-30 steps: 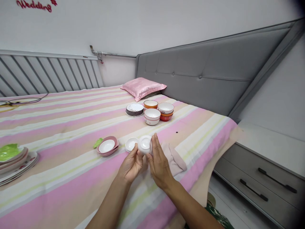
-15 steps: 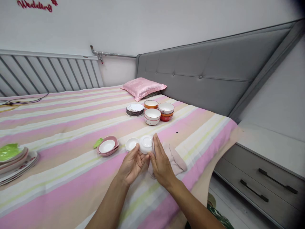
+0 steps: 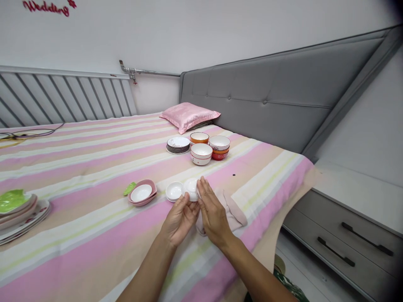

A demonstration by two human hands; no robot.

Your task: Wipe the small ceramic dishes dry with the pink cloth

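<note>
A small white bowl [image 3: 190,189] is tipped so that its underside faces me. My left hand [image 3: 181,216] pinches its near rim between thumb and fingers. Against the bowl's right side lie the long, closed fingers of my right hand [image 3: 213,212], with a pale pink cloth [image 3: 234,212] under them. The cloth trails onto the bed to the right; the part under my palm is hidden. Just left of the held bowl, a small white dish [image 3: 174,191] rests on another. Farther left, a white dish [image 3: 141,193] sits in pink dishes [image 3: 152,198] beside a green leaf-shaped piece [image 3: 129,188].
Patterned bowls [image 3: 201,154] and a plate stack [image 3: 178,144] stand on the striped bed [image 3: 103,167], before a pink pillow [image 3: 189,115]. Larger plates [image 3: 40,214] with a green leaf dish [image 3: 13,200] are at far left. A drawer cabinet [image 3: 343,222] stands right.
The held bowl and both hands have shifted slightly left, bringing the bowl nearer the white dish. My right fingers have slid a little along the bowl's side.
</note>
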